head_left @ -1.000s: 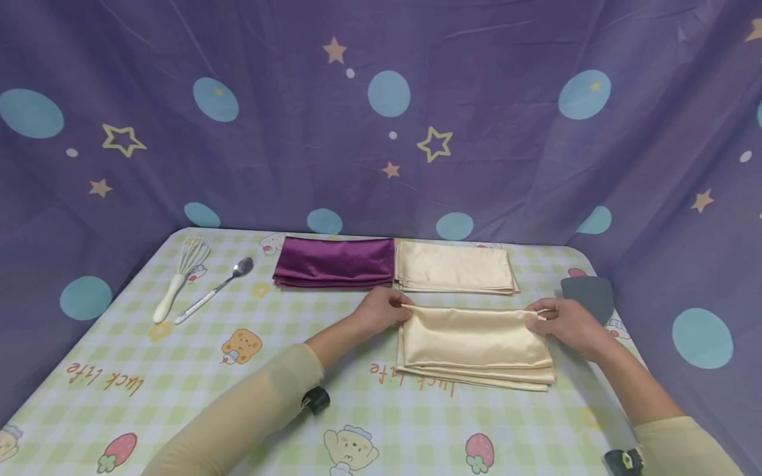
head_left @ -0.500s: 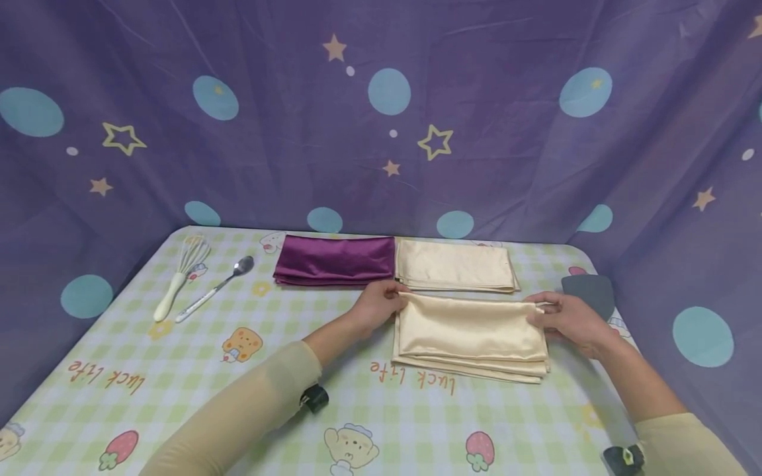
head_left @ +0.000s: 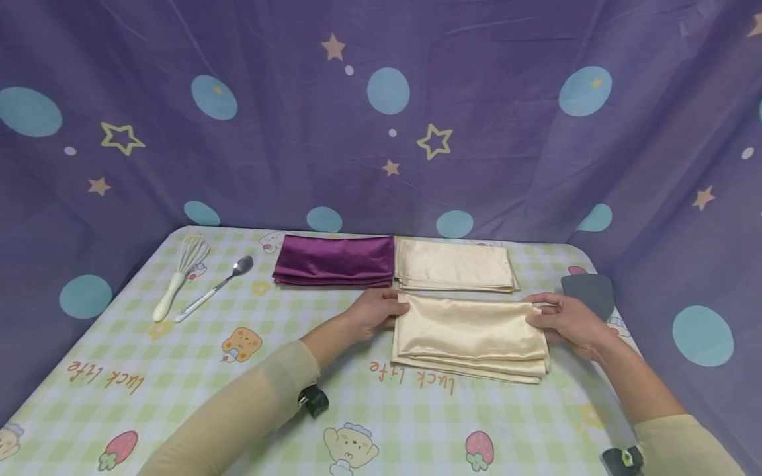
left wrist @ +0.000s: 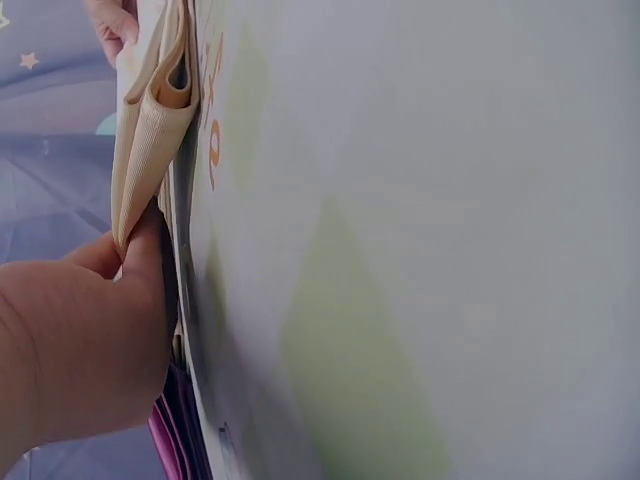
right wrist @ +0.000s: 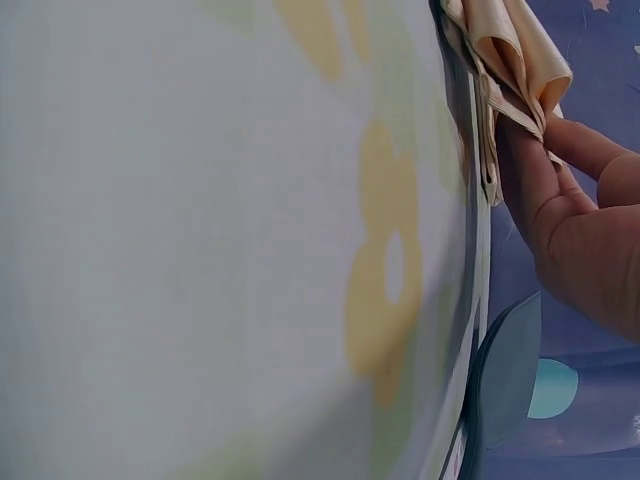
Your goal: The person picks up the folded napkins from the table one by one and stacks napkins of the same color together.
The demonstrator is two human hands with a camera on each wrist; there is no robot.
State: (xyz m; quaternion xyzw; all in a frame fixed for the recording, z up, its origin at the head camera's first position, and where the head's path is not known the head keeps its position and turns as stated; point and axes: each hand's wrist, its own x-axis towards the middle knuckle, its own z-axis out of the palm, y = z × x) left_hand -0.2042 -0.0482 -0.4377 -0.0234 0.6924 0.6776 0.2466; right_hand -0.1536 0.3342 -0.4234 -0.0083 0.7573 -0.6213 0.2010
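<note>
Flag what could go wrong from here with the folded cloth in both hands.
The left hand and right hand pinch the front cloth near its far corners, so its loose layers at the near edge might slip out of line.

The cream cloth lies close behind; pushing the front cloth farther back could rumple it.

The right hand is near the flat gray object and might knock it.

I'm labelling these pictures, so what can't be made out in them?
Head: grey piece, partly behind the right hand.
Head: near edge of the table, cut off by the bottom border.
Left wrist: purple cloth, cut off by the bottom border.
Right wrist: held cloth, far end cut off by the top border.
</note>
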